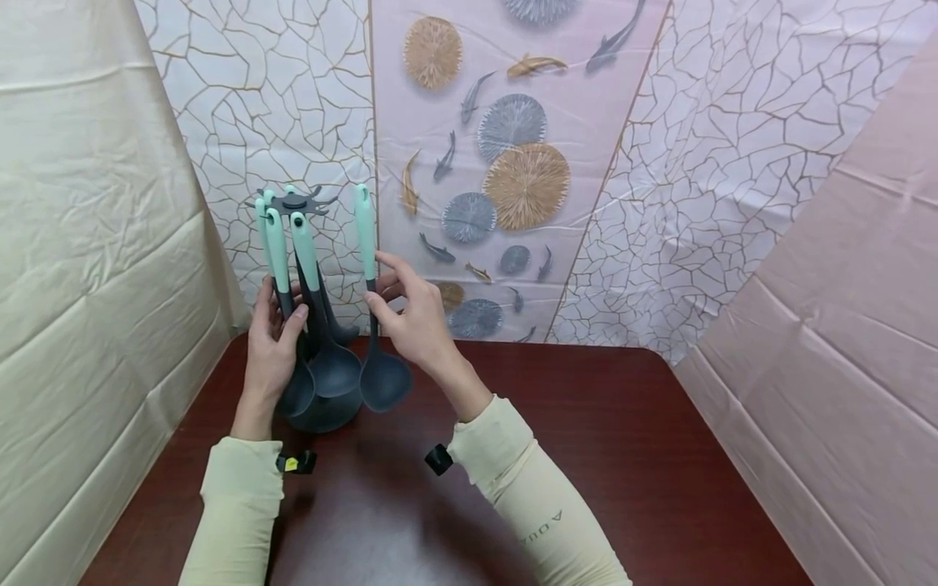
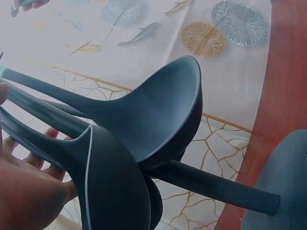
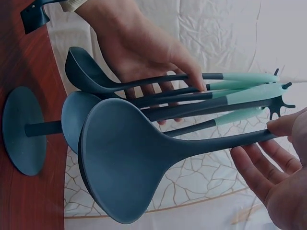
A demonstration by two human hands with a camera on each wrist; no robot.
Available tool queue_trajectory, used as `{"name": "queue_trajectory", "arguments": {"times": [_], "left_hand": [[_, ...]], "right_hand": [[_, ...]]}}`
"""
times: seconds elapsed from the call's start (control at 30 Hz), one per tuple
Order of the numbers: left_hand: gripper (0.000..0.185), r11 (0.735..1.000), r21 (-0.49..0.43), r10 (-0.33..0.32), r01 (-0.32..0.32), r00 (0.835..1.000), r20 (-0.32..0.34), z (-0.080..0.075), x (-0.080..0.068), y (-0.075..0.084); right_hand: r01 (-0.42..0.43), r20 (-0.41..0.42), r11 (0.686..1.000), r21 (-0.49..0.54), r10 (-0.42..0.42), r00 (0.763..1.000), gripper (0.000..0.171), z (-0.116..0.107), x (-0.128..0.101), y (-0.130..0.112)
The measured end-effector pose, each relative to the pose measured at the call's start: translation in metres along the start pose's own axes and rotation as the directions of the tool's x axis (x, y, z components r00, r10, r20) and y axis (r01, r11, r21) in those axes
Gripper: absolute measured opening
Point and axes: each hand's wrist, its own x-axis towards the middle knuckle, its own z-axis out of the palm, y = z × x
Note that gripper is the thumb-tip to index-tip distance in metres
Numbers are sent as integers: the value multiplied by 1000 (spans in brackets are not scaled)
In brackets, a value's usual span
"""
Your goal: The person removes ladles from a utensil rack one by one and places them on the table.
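- Right hand pinching the dark silicone ladle with mint-green handle, just right of the dark utensil stand on the worktop.
- Left hand gripping a hanging dark spoon.
- Likely hanging or unhooking; next, steady alignment with the hook.

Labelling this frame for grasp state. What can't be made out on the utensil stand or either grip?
- Head view: stand base mostly hidden behind the hanging ladles and left hand.
- Head view: whether the ladle in the right hand still hangs on the hook ring; its handle top sits apart, too small to settle.
- Left wrist view: left hand cut off by the frame edge, its grip unclear.
- Right wrist view: right fingertips cut off at the right edge.
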Motion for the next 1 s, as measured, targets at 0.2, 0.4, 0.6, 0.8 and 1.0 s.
{"name": "queue_trajectory", "arguments": {"times": [0.2, 0.4, 0.6, 0.8, 1.0], "left_hand": [[71, 1000, -4, -5, 5, 1000, -4, -2, -1, -2], [77, 1000, 3, -16, 16, 1000, 12, -3, -1, -1], [82, 997, 60, -39, 38, 999, 16, -2, 0, 1], [82, 995, 75, -69, 67, 997, 19, 1, -5, 22], [78, 994, 81, -71, 69, 997, 16, 3, -8, 31]], "right_hand": [[-12, -15, 1000, 2, 12, 1000, 50, -3, -1, 5], [-28, -7, 999, -38, 28, 1000, 50, -11, -4, 10], [-7, -10, 997, -81, 6, 1000, 50, -20, -6, 15], [-9, -16, 996, -84, 7, 1000, 50, -29, -8, 19], [-14, -34, 996, -84, 12, 999, 48, -36, -11, 26]]}}
